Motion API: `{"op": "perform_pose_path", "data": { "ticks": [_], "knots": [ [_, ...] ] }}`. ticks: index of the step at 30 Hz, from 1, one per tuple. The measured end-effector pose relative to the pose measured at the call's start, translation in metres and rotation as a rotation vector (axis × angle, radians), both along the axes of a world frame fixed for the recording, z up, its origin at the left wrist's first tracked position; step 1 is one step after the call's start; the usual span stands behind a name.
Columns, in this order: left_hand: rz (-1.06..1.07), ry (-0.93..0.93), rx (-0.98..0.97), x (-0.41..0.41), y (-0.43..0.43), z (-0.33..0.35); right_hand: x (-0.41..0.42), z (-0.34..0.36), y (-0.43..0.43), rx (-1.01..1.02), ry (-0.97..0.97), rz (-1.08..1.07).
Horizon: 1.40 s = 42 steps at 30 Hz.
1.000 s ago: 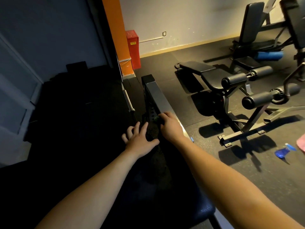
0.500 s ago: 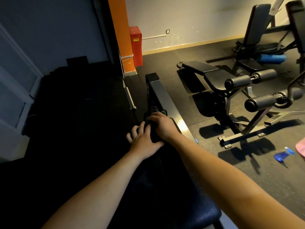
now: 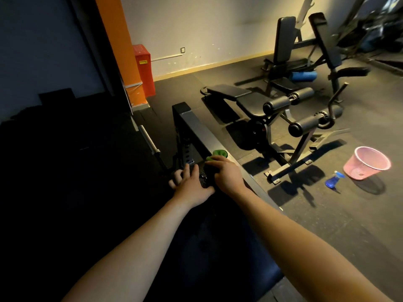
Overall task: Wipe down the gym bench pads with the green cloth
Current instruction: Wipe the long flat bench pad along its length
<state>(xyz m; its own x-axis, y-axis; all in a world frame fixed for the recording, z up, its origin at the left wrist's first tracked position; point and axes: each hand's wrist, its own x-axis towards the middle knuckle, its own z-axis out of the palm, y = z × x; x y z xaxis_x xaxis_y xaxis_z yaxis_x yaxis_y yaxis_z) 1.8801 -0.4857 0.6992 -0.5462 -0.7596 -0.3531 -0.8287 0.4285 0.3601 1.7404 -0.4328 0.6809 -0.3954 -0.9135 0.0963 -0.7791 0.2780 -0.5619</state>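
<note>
This is looking like a gym: an incline bench (image 3: 285,40) and a foam-roller bench (image 3: 250,103) are standing on rubber flooring (image 3: 327,225).

Soft, fuzzy green cloth (image 3: 219,154) rests against a square metal beam (image 3: 200,129) with a dull satin sheen. Just nearer than the beam, the bench pad (image 3: 218,247) is dark, smooth, faintly glossy upholstery. Right of the beam: speckled matt rubber floor (image 3: 327,225), a translucent blue plastic spray bottle (image 3: 332,180), a pink perforated plastic basket (image 3: 366,163)
</note>
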Motion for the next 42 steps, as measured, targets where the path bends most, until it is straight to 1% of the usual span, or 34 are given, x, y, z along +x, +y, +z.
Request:
{"op": "perform_pose_path", "data": {
  "ticks": [2, 5, 7, 9, 11, 12, 14, 17, 20, 22, 26, 29, 31, 33, 35, 38, 40, 42],
  "knots": [
    [-0.046, -0.033, -0.047, 0.008, -0.01, 0.002, 0.01, 0.004, 0.017, -0.011, 0.002, 0.028],
    [-0.081, -0.01, -0.076, 0.025, -0.013, -0.008, 0.021, 0.002, 0.05, 0.024, 0.07, 0.037],
    [-0.093, 0.019, -0.091, 0.031, -0.01, -0.015, 0.023, -0.003, 0.068, 0.029, 0.107, -0.079],
    [-0.1, 0.037, -0.097, 0.031, -0.012, -0.017, 0.026, -0.007, 0.071, -0.034, 0.093, -0.268],
    [-0.105, 0.044, -0.096, 0.03, -0.014, -0.017, 0.033, -0.006, 0.055, -0.071, 0.063, -0.423],
    [-0.104, 0.052, -0.102, 0.031, -0.013, -0.018, 0.036, -0.003, 0.043, -0.062, 0.057, -0.457],
    [-0.108, 0.065, -0.111, 0.031, -0.014, -0.02, 0.04, 0.003, 0.012, -0.024, 0.031, -0.424],
    [-0.116, 0.062, -0.085, 0.03, -0.017, -0.02, 0.034, 0.01, -0.025, 0.033, -0.039, -0.244],
    [-0.104, 0.065, -0.077, 0.03, -0.018, -0.02, 0.022, 0.014, -0.024, 0.091, 0.001, -0.102],
    [-0.098, 0.071, -0.093, 0.029, -0.016, -0.021, 0.019, 0.011, -0.003, 0.053, 0.06, -0.136],
    [-0.084, 0.083, -0.106, 0.03, -0.013, -0.023, 0.027, 0.007, 0.043, -0.009, 0.155, -0.314],
    [-0.096, 0.078, -0.094, 0.032, -0.014, -0.022, 0.035, 0.005, 0.058, -0.007, 0.149, -0.453],
    [-0.096, 0.081, -0.095, 0.031, -0.014, -0.022, 0.036, 0.004, 0.052, -0.012, 0.111, -0.504],
    [-0.091, 0.084, -0.1, 0.03, -0.014, -0.021, 0.033, 0.004, 0.029, -0.054, 0.071, -0.471],
    [-0.089, 0.083, -0.108, 0.03, -0.013, -0.021, 0.033, 0.004, -0.002, -0.069, 0.033, -0.344],
    [-0.095, 0.065, -0.054, 0.029, -0.017, -0.016, 0.033, 0.0, -0.039, 0.001, 0.029, -0.155],
    [-0.095, 0.063, -0.041, 0.029, -0.018, -0.016, 0.029, 0.0, -0.039, 0.05, 0.052, -0.145],
    [-0.09, 0.069, -0.067, 0.029, -0.016, -0.018, 0.024, -0.001, -0.022, 0.048, 0.095, -0.179]
  ]
}}
